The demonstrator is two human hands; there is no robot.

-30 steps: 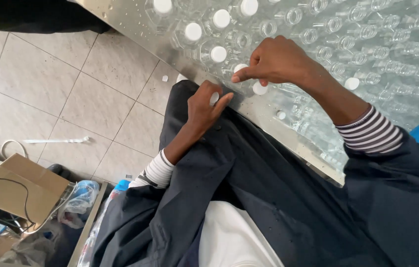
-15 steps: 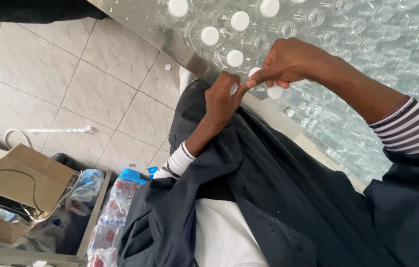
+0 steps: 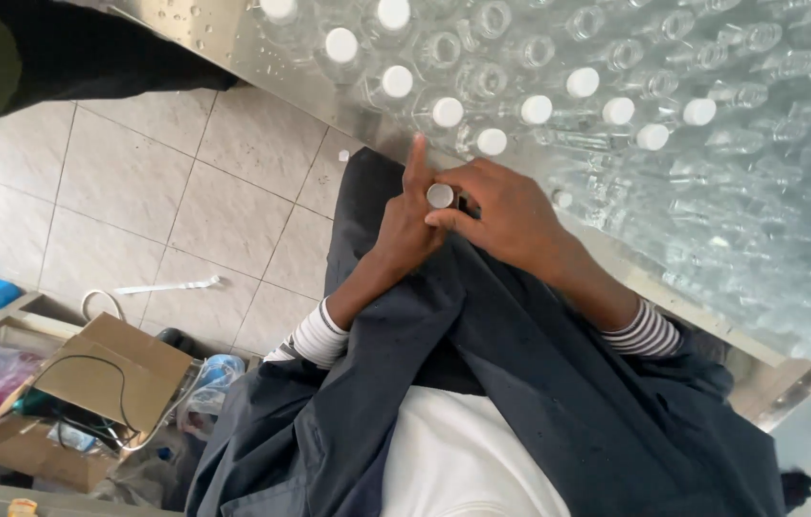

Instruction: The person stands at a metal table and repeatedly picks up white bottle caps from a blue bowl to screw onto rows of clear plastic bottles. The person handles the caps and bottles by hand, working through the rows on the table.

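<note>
White cap [image 3: 440, 195] pinched in right hand [image 3: 506, 218] fingertips over small bottle, left hand [image 3: 407, 225] closed round it for steadiness, near bench [image 3: 233, 43] edge beside capped bottles [image 3: 447, 112].

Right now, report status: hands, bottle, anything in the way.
Left hand and right hand both on white cap of one clear bottle. Capped and open bottles crowd the wet steel table beside it.

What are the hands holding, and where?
A clear bottle with a white cap. The right hand pinches it at the cap; the left hand steadies it just below.
</note>
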